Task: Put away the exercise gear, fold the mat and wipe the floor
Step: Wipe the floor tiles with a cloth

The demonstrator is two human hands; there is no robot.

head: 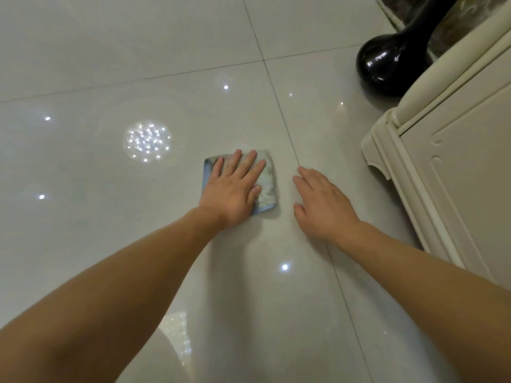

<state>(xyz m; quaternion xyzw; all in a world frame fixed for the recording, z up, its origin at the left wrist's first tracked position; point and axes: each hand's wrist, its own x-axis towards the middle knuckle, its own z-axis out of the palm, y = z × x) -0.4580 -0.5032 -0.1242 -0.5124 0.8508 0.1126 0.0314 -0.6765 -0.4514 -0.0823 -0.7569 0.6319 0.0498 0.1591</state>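
Cloth (266,186), one folded square, pale blue with a white nubbly face, lies on the floor (138,64) under the left hand (235,186).

Two hands are in view, both bare-armed: the left presses the cloth flat with straight, slightly spread fingers, not curled round it; the right hand (323,200) lies palm down on bare tile just beside the cloth, fingers relaxed, holding nothing and apart from it. The floor is glossy pale tile; two thin grout lines (287,134) cross at the top, and one of them runs between the two hands. It mirrors one round cluster of ceiling lights (146,143) and several single bright spots. One cream panelled cabinet (456,175) stands at the right, and one shiny black vase (387,64) stands on the floor beyond its corner.
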